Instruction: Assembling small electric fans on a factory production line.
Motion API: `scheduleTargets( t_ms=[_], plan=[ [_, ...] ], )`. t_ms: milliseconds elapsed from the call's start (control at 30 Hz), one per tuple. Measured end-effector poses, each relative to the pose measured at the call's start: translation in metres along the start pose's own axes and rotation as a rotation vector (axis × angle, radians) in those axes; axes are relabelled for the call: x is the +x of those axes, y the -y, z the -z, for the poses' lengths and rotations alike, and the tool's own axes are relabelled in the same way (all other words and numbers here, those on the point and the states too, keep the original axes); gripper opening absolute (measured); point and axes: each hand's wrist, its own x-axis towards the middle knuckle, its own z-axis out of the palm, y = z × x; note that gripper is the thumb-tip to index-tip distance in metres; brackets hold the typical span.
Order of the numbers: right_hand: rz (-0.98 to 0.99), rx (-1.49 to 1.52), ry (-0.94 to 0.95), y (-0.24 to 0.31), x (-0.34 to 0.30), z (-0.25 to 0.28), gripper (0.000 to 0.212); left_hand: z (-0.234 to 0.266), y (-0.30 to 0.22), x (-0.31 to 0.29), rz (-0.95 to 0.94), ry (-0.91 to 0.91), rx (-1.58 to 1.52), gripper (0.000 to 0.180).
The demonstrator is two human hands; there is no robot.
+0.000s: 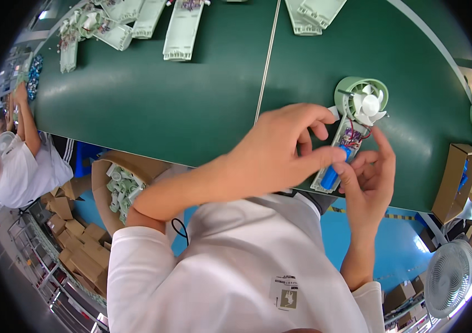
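A half-open handheld fan lies on the green table [191, 105] before me. Its round green head [347, 85] with white blades [370, 104] points away, and its handle shell [318, 182] lies toward the table's near edge. Inside the handle are a small circuit board [351, 136], red wires and a blue cylindrical battery [330, 177]. My left hand [286, 144] reaches over from the left, thumb pressed on the battery's upper end, other fingers bent beside the shell. My right hand [372, 177] is curled at the right, its thumb against the battery's side and its index finger extended toward the fan head.
Several pale green shells [183, 30] lie along the far side, with a tangled pile of parts [89, 25] at the far left. A carton of green parts [102, 183] stands below the table's edge. Another carton [453, 186] is at right. A co-worker [30, 172] sits left.
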Motion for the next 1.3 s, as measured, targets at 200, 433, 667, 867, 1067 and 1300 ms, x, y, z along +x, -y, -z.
scheduleTargets(
  t_ms=[200,433,667,867,1067,1300],
  plan=[
    [0.202,0.024,0.086,-0.030,0.004,0.006,0.041,0.010,-0.030,0.034,0.415,0.277,-0.002,0.041],
    [0.297,0.002,0.213,-0.028,0.023,0.017,0.035,-0.004,-0.037,0.038,0.595,0.163,-0.148,0.041],
    [0.608,-0.193,0.386,-0.036,0.043,0.040,0.032,-0.025,-0.044,0.041,0.710,0.058,-0.170,0.035],
    [0.665,0.071,0.182,-0.045,0.051,0.054,0.031,-0.044,-0.020,0.062,0.361,0.065,-0.218,0.037],
    [0.309,0.121,-0.115,-0.045,0.049,0.065,0.022,-0.043,-0.059,0.195,0.252,0.047,0.182,0.034],
    [0.404,-0.040,-0.117,-0.046,0.063,0.056,0.018,0.048,-0.089,0.405,0.182,-0.008,0.071,0.020]
  ],
)
